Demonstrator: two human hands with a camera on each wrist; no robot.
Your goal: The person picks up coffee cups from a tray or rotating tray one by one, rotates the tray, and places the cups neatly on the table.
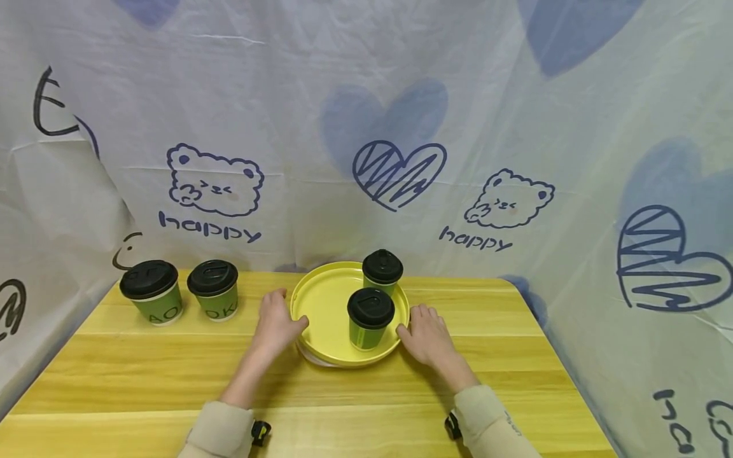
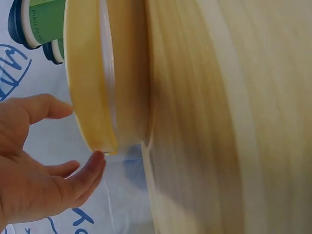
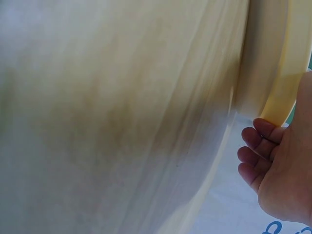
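A round yellow tray (image 1: pixel 321 312) with a raised rim sits near the table's far edge, a white edge showing beneath it. On its right half stand two green paper cups with black lids, the front cup (image 1: pixel 369 334) overlapping the rear cup (image 1: pixel 382 270). My left hand (image 1: pixel 277 326) holds the tray's left side; in the left wrist view the thumb meets the rim and a fingertip is at the lower edge. Opposite, my right hand (image 1: pixel 428 337) grips the right side, thumb at the rim, its fingers (image 3: pixel 253 139) curled by the wall.
Two more lidded green cups stand at the table's far left, a larger cup (image 1: pixel 163 308) beside a smaller cup (image 1: pixel 223 305). The wooden table (image 1: pixel 343 413) runs back to a white curtain (image 1: pixel 309 127) printed with hearts and bears, which also hangs on both sides.
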